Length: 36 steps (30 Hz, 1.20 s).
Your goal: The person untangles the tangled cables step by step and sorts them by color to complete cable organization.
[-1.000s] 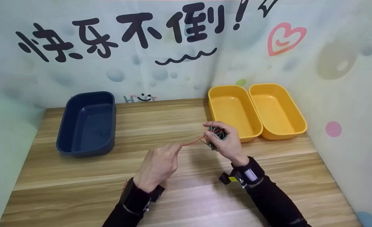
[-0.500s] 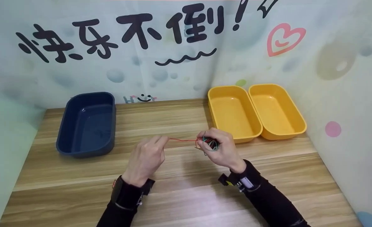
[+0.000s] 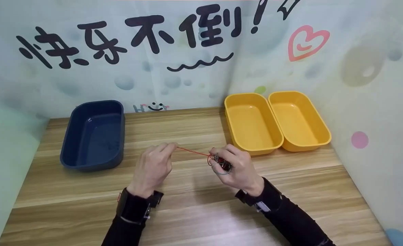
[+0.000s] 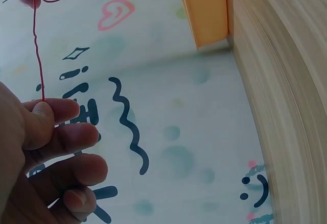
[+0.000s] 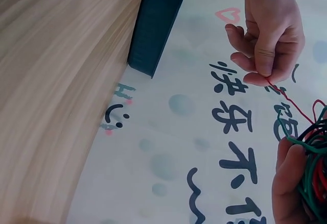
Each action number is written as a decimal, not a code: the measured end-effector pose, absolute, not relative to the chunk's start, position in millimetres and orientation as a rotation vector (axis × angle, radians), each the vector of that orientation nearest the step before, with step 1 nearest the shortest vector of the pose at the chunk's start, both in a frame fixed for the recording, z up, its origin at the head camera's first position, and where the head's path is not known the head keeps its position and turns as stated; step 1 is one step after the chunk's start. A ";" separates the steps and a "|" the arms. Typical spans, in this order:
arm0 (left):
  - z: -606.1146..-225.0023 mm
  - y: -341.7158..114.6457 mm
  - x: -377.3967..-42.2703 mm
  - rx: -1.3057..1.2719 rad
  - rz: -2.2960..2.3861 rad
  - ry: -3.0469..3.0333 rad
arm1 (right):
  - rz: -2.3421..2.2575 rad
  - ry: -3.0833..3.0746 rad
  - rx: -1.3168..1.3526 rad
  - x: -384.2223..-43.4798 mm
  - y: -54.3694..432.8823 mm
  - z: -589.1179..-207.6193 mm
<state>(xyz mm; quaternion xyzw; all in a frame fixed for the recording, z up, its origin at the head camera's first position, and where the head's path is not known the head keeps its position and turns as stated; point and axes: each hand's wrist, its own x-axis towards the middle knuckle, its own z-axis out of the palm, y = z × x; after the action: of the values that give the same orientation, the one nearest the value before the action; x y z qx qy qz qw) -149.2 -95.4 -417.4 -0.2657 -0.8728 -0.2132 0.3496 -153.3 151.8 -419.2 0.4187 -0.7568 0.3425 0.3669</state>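
Observation:
Between thumb and index finger my left hand [image 3: 155, 167] pinches the end of a thin red wire [image 3: 192, 151]. The wire runs taut to a bundle of tangled wires [image 3: 224, 163], gripped in my right hand [image 3: 240, 167]. Green, red and black strands of the bundle [image 5: 312, 175] show in the right wrist view, cut off by the frame edge. In the left wrist view, the red wire [image 4: 38, 55] stretches from the left thumb tip up to the other hand. Both hands are held above the table, in front of the yellow bins.
A dark blue bin [image 3: 119, 150] stands at the back left of the wooden table [image 3: 85, 205]. Two yellow bins, a left one [image 3: 256, 148] and a right one [image 3: 319, 143], sit side by side at the back right. A printed backdrop [image 3: 187, 82] rises behind.
My left hand has moved left and up, drawing out a longer stretch of red wire. My right hand has shifted slightly left and down with the bundle. The bins have stayed put.

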 end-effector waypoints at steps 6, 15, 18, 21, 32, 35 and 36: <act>-418.8 -97.0 -149.6 -0.660 -0.576 -2.288 | 0.832 -1.913 1.063 -151.7 151.0 -419.0; -420.6 -109.6 -155.1 -0.595 -0.611 -2.315 | 0.816 -1.897 1.053 -149.8 152.5 -416.5; -422.8 -118.4 -158.4 -0.529 -0.662 -2.314 | 0.826 -1.894 1.049 -149.5 153.5 -415.0; -423.2 -124.2 -160.2 -0.505 -0.685 -2.316 | 0.828 -1.906 1.064 -148.7 153.1 -414.1; -413.7 -131.3 -159.0 -0.432 -0.681 -2.294 | 0.810 -2.010 1.113 -143.8 149.7 -417.0; -411.9 -132.7 -158.0 -0.413 -0.679 -2.280 | 0.802 -2.103 1.129 -141.9 148.8 -417.4; -411.5 -133.0 -157.9 -0.409 -0.678 -2.275 | 0.798 -2.133 1.132 -141.3 148.7 -417.5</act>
<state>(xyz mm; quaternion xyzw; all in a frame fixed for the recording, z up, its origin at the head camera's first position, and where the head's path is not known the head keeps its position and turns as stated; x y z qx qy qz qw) -157.9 -133.0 -411.5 -0.1585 -0.8818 -0.2627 0.3581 -141.3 148.7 -417.5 0.4254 -0.8014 0.2999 0.2946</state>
